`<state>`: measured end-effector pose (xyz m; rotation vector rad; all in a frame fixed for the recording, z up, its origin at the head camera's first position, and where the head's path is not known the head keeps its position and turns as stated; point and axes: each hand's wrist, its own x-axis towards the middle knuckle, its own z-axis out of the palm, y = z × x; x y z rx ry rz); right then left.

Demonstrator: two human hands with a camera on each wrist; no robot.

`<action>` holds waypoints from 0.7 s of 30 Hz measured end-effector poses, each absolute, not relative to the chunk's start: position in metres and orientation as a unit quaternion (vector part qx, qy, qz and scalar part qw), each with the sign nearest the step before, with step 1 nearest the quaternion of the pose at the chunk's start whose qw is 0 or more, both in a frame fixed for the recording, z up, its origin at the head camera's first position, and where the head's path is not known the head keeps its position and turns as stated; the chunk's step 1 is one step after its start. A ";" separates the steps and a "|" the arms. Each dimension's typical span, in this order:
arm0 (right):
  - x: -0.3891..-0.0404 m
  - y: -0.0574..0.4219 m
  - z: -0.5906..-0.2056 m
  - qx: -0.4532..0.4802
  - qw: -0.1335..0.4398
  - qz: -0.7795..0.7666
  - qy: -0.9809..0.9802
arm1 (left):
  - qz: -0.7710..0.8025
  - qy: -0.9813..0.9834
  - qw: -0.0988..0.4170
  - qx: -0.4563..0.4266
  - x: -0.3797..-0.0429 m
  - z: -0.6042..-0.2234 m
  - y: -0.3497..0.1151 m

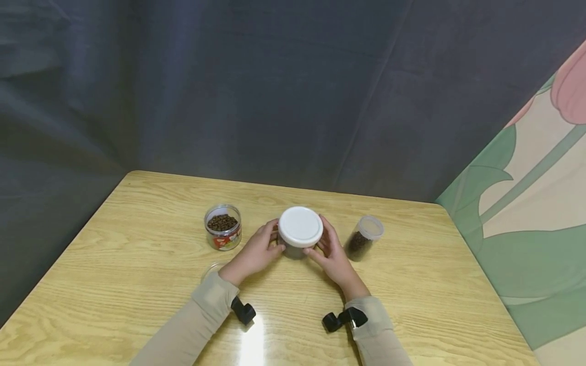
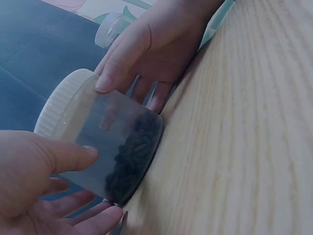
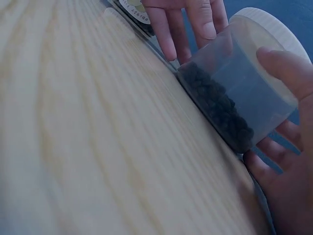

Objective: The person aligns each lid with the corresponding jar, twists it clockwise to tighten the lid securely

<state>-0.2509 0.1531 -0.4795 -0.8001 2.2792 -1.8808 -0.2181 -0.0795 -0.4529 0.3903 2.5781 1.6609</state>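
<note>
A clear plastic jar with a white screw lid stands on the wooden table between both hands. Dark lumpy pieces cover its bottom, as the left wrist view shows through the jar wall. My left hand holds the jar's left side, thumb on the near wall and fingers around the far side. From the right, my right hand grips it the same way, its thumb lying on the wall close under the lid.
To the left stands an open jar of brown pellets with a red label. A clear round lid lies partly behind the left wrist. Right of the hands is a smaller lidded container with dark contents. A dark curtain hangs behind the table.
</note>
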 end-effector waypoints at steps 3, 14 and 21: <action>-0.249 0.153 -0.477 -0.260 0.034 -0.618 0.742 | 0.531 0.838 0.019 0.123 -0.218 -0.450 -0.081; -0.246 0.147 -0.471 -0.289 -0.039 -0.617 0.731 | 0.481 0.868 -0.033 0.120 -0.213 -0.428 -0.087; -0.237 0.138 -0.457 -0.298 -0.140 -0.533 0.779 | 0.466 0.871 -0.089 0.130 -0.205 -0.404 -0.097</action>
